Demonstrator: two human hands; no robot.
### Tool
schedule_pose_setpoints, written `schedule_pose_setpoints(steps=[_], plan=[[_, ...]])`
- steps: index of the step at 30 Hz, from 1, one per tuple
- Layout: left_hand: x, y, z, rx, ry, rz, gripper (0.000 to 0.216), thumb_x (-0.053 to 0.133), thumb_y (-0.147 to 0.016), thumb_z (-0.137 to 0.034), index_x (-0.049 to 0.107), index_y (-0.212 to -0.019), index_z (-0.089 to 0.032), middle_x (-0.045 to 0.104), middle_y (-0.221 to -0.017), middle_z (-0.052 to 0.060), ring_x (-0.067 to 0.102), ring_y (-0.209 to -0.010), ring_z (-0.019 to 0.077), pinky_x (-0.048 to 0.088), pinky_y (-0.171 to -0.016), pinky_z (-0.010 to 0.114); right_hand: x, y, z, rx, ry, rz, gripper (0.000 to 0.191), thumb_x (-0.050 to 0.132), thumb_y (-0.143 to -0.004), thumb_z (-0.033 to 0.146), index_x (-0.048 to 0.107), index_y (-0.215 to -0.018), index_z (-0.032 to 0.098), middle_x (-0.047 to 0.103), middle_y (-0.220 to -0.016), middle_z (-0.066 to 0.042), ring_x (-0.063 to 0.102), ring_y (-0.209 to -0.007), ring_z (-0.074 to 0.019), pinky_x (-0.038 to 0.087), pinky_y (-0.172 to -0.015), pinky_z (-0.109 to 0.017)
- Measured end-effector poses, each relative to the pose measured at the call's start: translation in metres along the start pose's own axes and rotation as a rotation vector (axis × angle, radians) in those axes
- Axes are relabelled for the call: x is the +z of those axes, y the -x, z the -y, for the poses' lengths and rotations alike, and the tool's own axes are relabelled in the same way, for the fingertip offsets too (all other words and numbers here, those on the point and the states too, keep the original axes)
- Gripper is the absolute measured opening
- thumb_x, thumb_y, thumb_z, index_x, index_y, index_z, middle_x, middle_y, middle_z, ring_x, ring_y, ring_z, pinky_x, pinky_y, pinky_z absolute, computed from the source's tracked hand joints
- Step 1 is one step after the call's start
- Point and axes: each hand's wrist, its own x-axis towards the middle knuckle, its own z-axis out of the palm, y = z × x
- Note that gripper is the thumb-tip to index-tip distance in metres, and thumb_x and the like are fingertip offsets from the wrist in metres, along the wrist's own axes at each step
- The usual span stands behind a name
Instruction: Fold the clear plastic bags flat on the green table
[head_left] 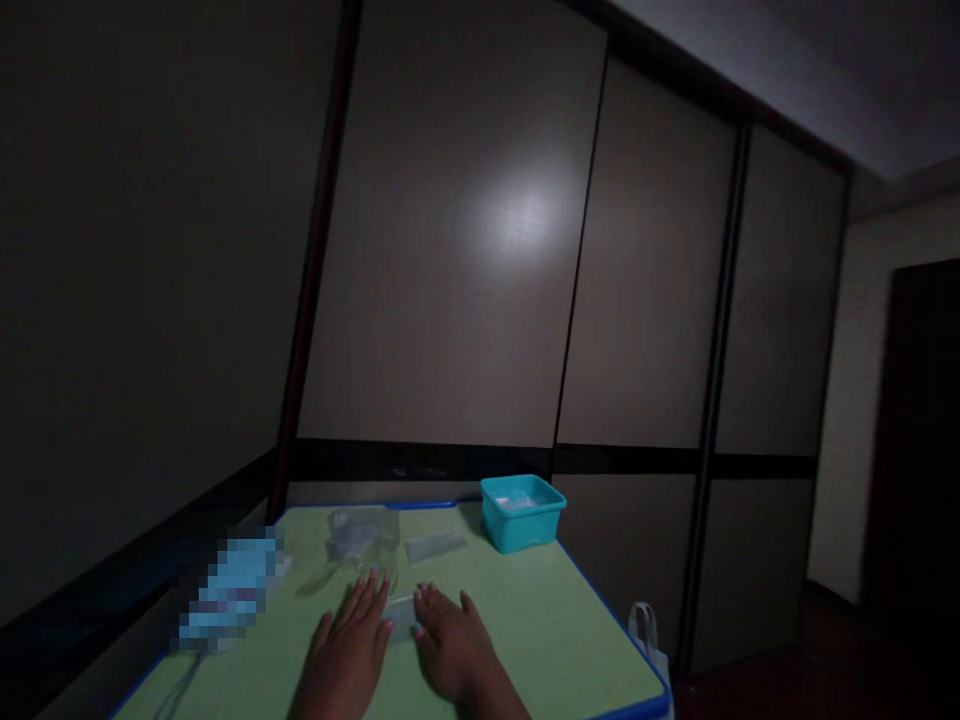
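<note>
My left hand (351, 645) lies flat on a light green table (540, 630), fingers stretched out. My right hand (451, 640) lies beside it, fingers also extended. Between their fingertips is a small clear plastic piece (401, 612), which both hands touch at its ends. Just beyond the hands lies a crumpled clear plastic bag (361, 537) and a flat clear strip (435, 546). The room is dim and fine detail is hard to see.
A teal plastic tub (523, 512) stands at the table's far right corner. A blurred blue patch (229, 592) covers something at the left. A white bag handle (645, 625) hangs off the table's right edge. Dark panelled walls stand behind.
</note>
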Motion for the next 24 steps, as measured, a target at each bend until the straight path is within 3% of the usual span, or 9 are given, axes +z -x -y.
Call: schedule_pose_setpoints(steps=[6,15,24], plan=[[0.013,-0.013,0.014,-0.018,-0.015,-0.006,0.048,0.026,-0.086,-0.025,0.032,-0.133,-0.031,0.027,-0.143,-0.003,0.016,-0.133,0.0165,0.021,-0.102,0.043,-0.003,0.004,0.003,0.005,-0.033,-0.057,0.047,0.027,-0.088,0.032,0.026,-0.135,0.033,0.03,-0.141,-0.001,0.024,-0.13,-0.015,0.012,-0.104,-0.052],[0.001,-0.005,0.008,-0.038,-0.061,0.046,0.041,0.034,-0.084,-0.035,0.05,-0.121,-0.033,0.035,-0.14,0.001,0.012,-0.134,0.0223,0.018,-0.102,0.047,-0.006,0.004,0.005,0.02,-0.024,-0.022,0.048,0.028,-0.086,0.029,0.028,-0.135,0.03,0.03,-0.141,-0.002,0.024,-0.13,-0.0146,0.013,-0.105,-0.05],[0.003,-0.005,0.009,-0.09,-0.077,0.018,0.045,0.035,-0.081,-0.043,0.053,-0.119,-0.029,0.038,-0.138,0.005,0.012,-0.134,0.0259,0.02,-0.1,0.05,-0.001,0.001,0.0,0.066,-0.049,-0.048,0.049,0.025,-0.087,0.027,0.023,-0.136,0.03,0.032,-0.14,0.0,0.025,-0.13,-0.0147,0.015,-0.104,-0.049]])
